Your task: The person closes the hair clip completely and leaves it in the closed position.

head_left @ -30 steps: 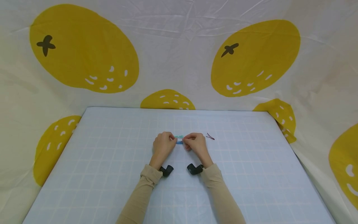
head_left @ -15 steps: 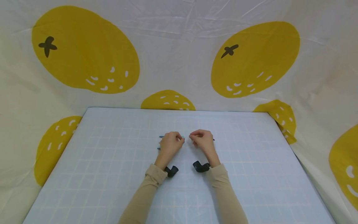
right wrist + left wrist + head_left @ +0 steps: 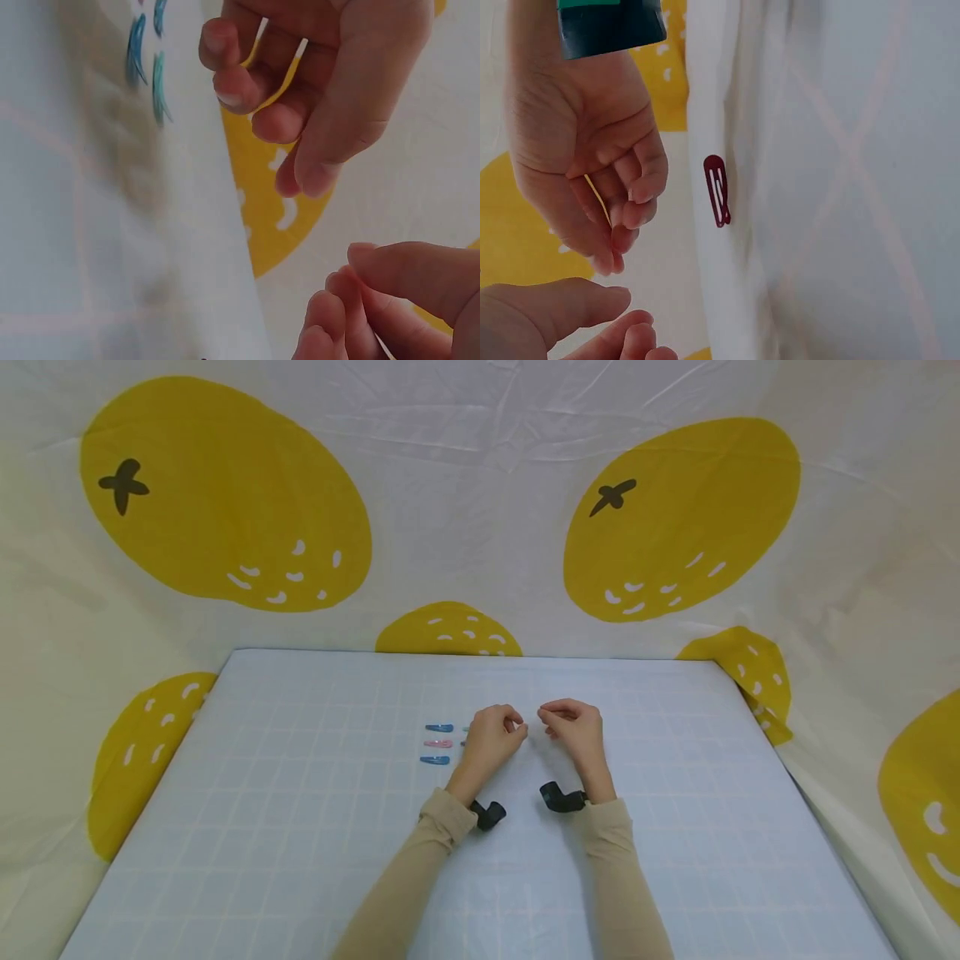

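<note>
My left hand is raised over the middle of the table, thumb and fingers slightly apart and nothing between them. To its right my right hand hovers, its thumb meeting the fingertips; nothing shows in its grasp. A dark red snap hair clip lies on the table in the left wrist view; the right hand covers it in the head view. Left of the hands rest a blue clip, a pink clip and another blue clip. A teal clip and a blue one beside it are partly behind the left hand.
A pale blue checked cloth covers the table. Behind it hangs a white curtain with large yellow fruit prints. Black wrist cameras sit at the left cuff and the right cuff.
Both hands have moved right, away from the teal and blue clips they were touching. The left column of clips has come into view, while the dark red clip is now behind the right hand.
</note>
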Demonstrator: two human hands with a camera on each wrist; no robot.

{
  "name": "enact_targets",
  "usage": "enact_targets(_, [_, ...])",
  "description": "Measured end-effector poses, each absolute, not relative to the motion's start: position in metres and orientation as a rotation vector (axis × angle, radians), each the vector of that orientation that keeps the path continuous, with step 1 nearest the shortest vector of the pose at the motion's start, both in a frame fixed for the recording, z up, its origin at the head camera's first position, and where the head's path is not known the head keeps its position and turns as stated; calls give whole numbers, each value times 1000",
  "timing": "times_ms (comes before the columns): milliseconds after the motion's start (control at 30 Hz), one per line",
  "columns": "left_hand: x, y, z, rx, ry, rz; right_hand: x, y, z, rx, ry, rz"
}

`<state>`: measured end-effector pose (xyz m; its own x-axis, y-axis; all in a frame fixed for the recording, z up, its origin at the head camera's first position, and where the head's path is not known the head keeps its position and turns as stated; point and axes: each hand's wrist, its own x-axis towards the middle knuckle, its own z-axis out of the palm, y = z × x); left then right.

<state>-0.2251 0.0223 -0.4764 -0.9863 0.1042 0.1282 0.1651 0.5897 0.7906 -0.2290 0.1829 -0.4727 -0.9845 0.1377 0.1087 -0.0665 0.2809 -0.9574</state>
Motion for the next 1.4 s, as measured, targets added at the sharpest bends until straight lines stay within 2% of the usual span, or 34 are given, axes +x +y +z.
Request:
enact_targets(833, [-243,80,-510,-235,-2497,-1724,-231,237,-487,-335,-2333,1755])
enact_targets(1033, [-247,87,-517,-263,-2460,-1707,-232,242,-491,-317,-2378,1780])
enact_targets(1400, [-251,79,-527,-535,-2549,-1398,-236,252,-504,-162,-2612,1672])
